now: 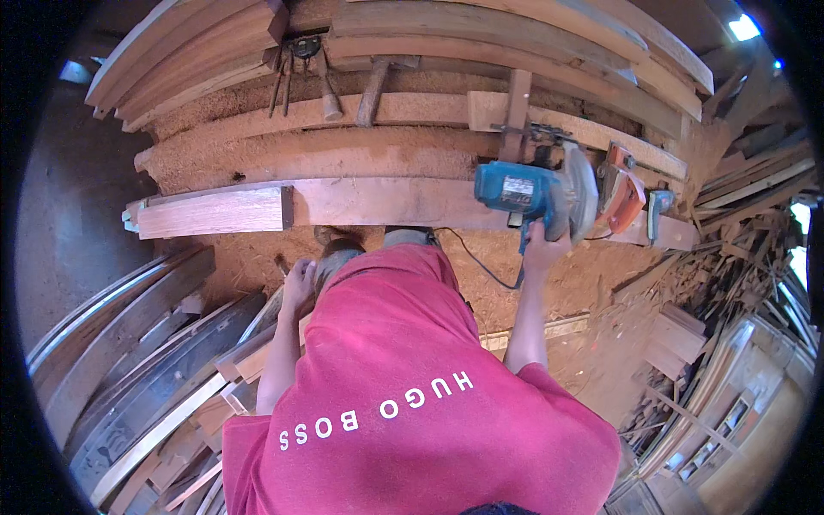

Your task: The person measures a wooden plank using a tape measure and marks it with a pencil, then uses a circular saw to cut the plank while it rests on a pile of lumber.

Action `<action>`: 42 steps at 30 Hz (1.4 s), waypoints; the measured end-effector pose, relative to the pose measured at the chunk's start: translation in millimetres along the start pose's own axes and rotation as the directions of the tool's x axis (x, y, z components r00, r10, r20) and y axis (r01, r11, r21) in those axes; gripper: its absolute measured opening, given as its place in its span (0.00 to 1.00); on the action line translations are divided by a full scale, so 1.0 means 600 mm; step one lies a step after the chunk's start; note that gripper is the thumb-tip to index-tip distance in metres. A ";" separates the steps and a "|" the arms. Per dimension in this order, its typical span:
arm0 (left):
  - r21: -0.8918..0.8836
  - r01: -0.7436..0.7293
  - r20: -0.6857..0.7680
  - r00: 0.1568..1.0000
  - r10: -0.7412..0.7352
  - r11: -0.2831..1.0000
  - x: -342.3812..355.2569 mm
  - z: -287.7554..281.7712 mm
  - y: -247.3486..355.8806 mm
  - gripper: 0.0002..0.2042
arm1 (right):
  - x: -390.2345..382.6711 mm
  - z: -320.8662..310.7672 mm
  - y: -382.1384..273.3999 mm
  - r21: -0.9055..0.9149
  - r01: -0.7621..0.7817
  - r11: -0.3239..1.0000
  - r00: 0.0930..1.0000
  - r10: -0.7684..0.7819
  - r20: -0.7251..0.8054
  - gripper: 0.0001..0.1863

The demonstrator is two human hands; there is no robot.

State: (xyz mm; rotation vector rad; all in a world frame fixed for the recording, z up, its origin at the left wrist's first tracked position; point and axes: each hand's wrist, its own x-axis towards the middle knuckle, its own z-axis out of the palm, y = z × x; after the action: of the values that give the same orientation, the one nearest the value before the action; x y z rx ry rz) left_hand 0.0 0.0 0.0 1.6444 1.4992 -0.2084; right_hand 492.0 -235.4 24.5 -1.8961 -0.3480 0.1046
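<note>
My right hand (547, 247) is closed round the rear handle of a blue circular saw (519, 190), with its pale round guard on the right side. The saw sits over the right half of a long reddish board (378, 201), and its blade edge is hidden. A black power cord (481, 264) hangs from the handle in a loop. My left hand (299, 281) is low at my left side, apart from the board, its fingers curled; a small dark thing shows beside them, too small to name. A shorter thick wood piece (215, 213) lies at the long board's left end.
An orange tool (625, 202) and a blue clamp (659, 210) are on the right. A hammer (372, 93) lies among sawdust-covered beams, with stacked planks (481, 47) beyond. Boards (146, 360) lean at lower left; scrap wood (738, 240) is heaped right.
</note>
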 end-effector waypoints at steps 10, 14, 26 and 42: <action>0.079 0.015 -0.026 1.000 -0.013 0.997 -0.003 -0.020 -0.021 0.23 | 0.074 -0.003 0.046 -0.127 0.244 0.961 0.965 -0.254 -0.068 0.13; 0.066 -0.072 -0.028 0.997 0.074 0.995 -0.007 -0.014 0.010 0.23 | 0.081 -0.009 0.082 -0.036 0.102 0.994 0.992 -0.104 -0.067 0.16; 0.219 -0.140 0.020 0.990 0.139 0.965 0.026 -0.039 0.051 0.23 | 0.105 -0.016 0.153 0.026 0.042 0.999 0.998 -0.041 -0.040 0.17; 0.005 -0.127 -0.048 0.991 0.127 0.992 0.069 -0.034 0.127 0.22 | 0.098 0.004 -0.064 -0.460 0.448 0.767 0.815 -0.561 -0.143 0.32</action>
State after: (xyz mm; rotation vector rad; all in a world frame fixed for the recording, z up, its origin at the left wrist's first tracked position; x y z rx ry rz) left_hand 68.3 52.5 22.3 1.7509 1.4243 -0.1012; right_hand 540.3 -204.2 65.3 -2.1170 -0.7303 -0.6460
